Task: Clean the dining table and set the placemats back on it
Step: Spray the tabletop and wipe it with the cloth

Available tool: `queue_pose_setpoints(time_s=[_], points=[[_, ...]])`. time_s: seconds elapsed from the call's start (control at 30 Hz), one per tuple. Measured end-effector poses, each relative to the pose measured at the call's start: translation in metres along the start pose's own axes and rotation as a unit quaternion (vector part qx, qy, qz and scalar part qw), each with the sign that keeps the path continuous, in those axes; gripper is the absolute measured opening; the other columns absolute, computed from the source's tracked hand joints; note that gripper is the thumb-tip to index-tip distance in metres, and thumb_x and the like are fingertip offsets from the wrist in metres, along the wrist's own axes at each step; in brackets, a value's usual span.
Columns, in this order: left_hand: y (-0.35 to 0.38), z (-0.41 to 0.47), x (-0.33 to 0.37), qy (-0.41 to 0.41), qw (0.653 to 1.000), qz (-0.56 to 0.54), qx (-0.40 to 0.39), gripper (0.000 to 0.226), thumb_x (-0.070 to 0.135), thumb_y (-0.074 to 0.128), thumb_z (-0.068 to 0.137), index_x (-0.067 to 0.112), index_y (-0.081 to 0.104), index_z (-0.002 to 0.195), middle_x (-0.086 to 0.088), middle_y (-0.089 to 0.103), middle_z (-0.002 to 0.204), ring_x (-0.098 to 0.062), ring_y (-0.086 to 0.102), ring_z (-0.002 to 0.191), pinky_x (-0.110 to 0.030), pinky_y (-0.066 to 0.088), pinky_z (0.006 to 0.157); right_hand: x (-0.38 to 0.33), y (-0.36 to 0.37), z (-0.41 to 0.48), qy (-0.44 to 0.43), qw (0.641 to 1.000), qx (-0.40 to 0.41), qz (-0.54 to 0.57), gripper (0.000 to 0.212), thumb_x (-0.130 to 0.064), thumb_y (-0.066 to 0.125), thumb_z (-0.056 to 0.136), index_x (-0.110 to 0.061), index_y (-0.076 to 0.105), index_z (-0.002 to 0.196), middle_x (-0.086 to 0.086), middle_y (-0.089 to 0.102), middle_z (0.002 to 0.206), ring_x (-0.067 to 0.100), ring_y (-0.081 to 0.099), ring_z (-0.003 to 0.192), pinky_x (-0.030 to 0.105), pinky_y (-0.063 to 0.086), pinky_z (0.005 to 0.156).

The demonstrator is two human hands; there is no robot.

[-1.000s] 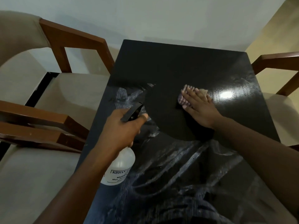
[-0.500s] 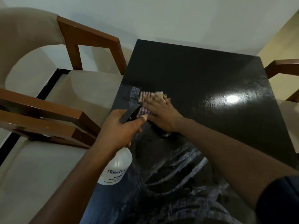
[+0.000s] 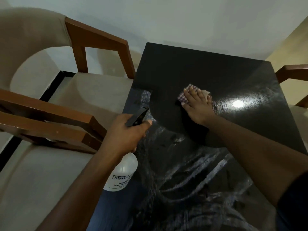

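Pressing checked cloth under flat right grip on glossy black tabletop; streaks toward near edge. Clutching white spray bottle, left grip.

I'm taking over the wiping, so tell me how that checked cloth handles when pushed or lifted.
The checked cloth is probably floppy: it lies bunched under the flat right hand. It likely slides easily, since the table is glossy with wet streaks. Lifted, it would probably droop and feel light.

table black | cloth checked purple-white | bottle white | chairs brown-beige
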State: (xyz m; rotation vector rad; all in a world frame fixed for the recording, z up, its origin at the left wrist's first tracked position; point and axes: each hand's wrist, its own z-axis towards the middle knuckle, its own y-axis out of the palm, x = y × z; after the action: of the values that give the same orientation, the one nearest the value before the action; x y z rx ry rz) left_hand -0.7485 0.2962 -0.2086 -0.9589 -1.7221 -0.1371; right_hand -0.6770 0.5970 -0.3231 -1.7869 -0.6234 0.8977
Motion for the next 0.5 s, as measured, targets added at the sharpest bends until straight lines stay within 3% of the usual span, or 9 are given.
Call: queue_pose_setpoints(time_s=[0.13,0.27,0.4,0.5], points=[[-0.007,0.003,-0.005,-0.003,1.000,0.000,0.001,0.040,0.037,0.067,0.099,-0.002,0.064,0.096,-0.016,0.061,0.081,-0.013,0.049,0.046,-0.028,0.047,0.049,-0.057,0.006,0.031,-0.024,0.999,-0.024,-0.001,0.064,-0.054,0.027,0.109,-0.040,0.003,0.166,-0.009,-0.009,0.174,0.020,-0.014,0.160,0.054,-0.015,0.123],[-0.010,0.006,-0.005,0.006,1.000,-0.003,0.009,0.034,0.038,0.068,0.098,0.005,0.063,0.089,-0.014,0.058,0.076,-0.010,0.048,0.041,-0.027,0.047,0.047,-0.092,0.020,0.018,-0.147,0.987,-0.047,-0.049,0.063,-0.051,0.029,0.110,-0.039,0.003,0.166,-0.007,-0.007,0.175,0.022,-0.013,0.160,0.056,-0.014,0.125],[-0.013,0.010,-0.005,0.027,1.000,0.001,0.005,0.032,0.039,0.068,0.098,0.010,0.067,0.087,-0.015,0.068,0.077,-0.009,0.050,0.040,-0.024,0.048,0.045,-0.071,0.025,-0.029,-0.313,0.944,-0.074,-0.071,0.061,-0.054,0.029,0.110,-0.042,0.005,0.165,-0.010,-0.003,0.174,0.017,-0.014,0.160,0.049,-0.015,0.126],[-0.018,0.014,-0.005,0.028,1.000,0.000,0.000,0.028,0.039,0.068,0.098,0.013,0.068,0.087,-0.012,0.072,0.082,-0.009,0.051,0.041,-0.026,0.049,0.048,-0.035,0.021,-0.055,-0.357,0.923,-0.093,-0.108,0.060,-0.054,0.028,0.110,-0.046,0.003,0.164,-0.016,-0.007,0.173,0.007,-0.021,0.157,0.035,-0.023,0.122]])
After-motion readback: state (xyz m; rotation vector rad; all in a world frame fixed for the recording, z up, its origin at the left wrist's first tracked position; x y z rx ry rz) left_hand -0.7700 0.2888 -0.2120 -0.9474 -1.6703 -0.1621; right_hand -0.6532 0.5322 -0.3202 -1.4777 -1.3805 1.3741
